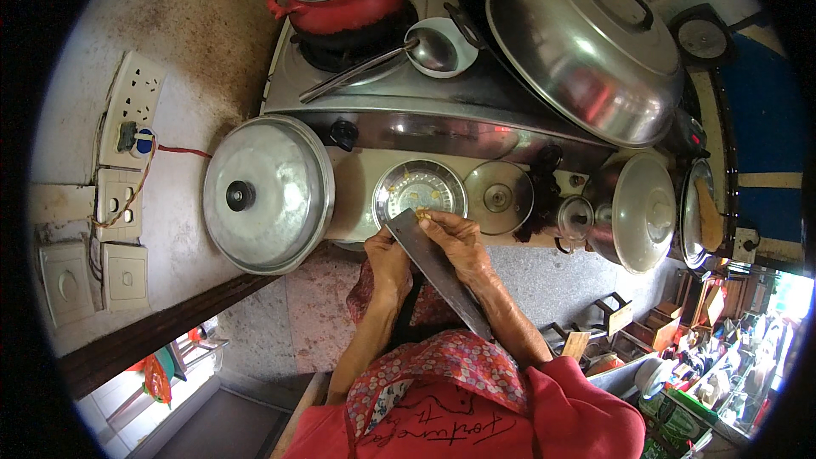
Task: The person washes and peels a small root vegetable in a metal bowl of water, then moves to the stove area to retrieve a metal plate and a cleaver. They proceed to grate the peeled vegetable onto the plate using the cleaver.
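A broad dark metal knife blade (440, 274), like a cleaver's, slants across the space in front of my apron. My left hand (387, 264) is closed at its upper left end; no handle can be made out. Against that same end, my right hand (460, 242) pinches a small yellow food piece (422, 215) between thumb and fingers. Just beyond both hands, a round shallow metal bowl (382, 188) sits on the counter ledge with several yellow bits inside. The blade's tip end overlaps the bowl's near rim in view.
A large lidded pot (274, 197) stands left of the bowl, a glass lid (497, 194) right of it. Farther right is another lidded pot (644, 217). On the stove are a red pot (350, 9), a ladle in a white bowl (417, 67) and a domed wok lid (574, 57).
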